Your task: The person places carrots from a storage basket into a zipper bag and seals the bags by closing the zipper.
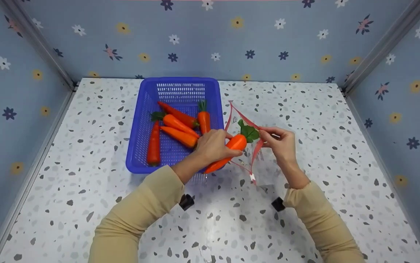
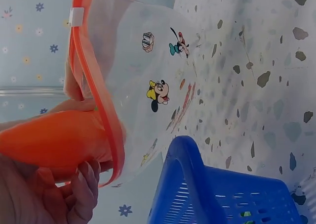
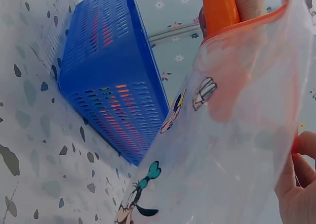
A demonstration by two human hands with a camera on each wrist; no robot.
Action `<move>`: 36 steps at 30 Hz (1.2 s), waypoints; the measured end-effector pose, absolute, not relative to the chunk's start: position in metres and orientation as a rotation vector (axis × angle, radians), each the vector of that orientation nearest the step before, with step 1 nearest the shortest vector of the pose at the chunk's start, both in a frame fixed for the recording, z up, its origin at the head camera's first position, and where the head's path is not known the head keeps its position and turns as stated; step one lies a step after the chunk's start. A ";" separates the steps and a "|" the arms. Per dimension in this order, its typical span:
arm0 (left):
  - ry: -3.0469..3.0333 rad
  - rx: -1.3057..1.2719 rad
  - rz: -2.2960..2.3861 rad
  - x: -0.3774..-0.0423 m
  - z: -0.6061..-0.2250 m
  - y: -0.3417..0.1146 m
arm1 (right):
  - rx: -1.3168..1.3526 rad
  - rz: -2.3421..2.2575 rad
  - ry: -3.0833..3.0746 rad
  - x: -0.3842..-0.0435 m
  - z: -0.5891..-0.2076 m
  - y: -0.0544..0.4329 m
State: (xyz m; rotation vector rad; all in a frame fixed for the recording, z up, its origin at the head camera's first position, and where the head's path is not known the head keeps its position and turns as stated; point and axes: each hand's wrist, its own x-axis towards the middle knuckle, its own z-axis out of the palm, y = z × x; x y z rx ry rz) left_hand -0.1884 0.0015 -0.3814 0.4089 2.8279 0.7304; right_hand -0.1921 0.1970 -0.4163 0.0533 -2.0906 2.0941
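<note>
In the head view my left hand (image 1: 213, 146) grips an orange toy carrot (image 1: 236, 143) whose green leaves point toward the right hand. The carrot's leafy end is at the mouth of a clear zip bag (image 2: 143, 75) with a red edge and cartoon prints. My right hand (image 1: 279, 142) pinches the bag's red rim, holding the mouth spread. In the left wrist view the carrot's thick end reaches inside the rim. Through the clear plastic in the right wrist view, the carrot (image 3: 220, 11) shows as a blurred orange shape.
A blue plastic basket (image 1: 134, 146) stands left of the bag, holding several carrots and red chili-like vegetables (image 1: 153, 146). The white speckled table (image 1: 100, 190) is bordered by flowered blue walls (image 1: 195, 36). A white slider (image 1: 252, 177) hangs on the bag's near corner.
</note>
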 end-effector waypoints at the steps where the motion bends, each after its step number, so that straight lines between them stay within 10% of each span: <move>1: 2.837 0.406 0.701 -0.189 -0.381 0.003 | 0.064 2.094 -2.092 -0.192 -0.416 0.197; 15: 2.889 0.397 0.784 -0.194 -0.360 0.011 | 0.142 2.203 -1.895 -0.220 -0.456 0.220; 36: 2.928 0.472 0.536 -0.198 -0.351 0.020 | 0.098 2.112 -1.918 -0.186 -0.388 0.196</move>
